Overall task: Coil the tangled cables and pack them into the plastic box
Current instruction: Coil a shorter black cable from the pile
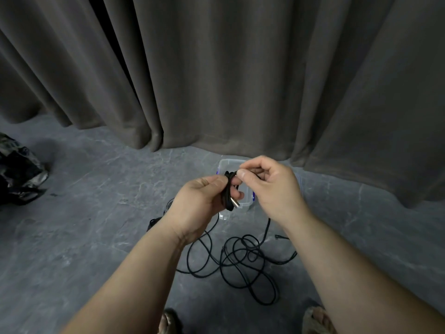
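While the left hand grips a small black cable coil with a silver plug poking out, the right hand pinches its top strand. Behind both hands sits the clear plastic box; below them, tangled black cables sprawl on the floor.

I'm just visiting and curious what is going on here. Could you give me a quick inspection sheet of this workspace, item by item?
Surface: grey stone-patterned floor, bare in parts.
Job's things: clear plastic box with blue clips on the floor behind the hands; small coil of black cable with a metal plug held above it.
Clutter: dark crumpled bag at far left.
Grip: left hand holds the coil; right hand pinches a strand at the coil's top.
Cables: tangled black cables loose on the floor, in front of the box.
Surroundings: grey pleated curtain behind; sandalled feet at the bottom edge.
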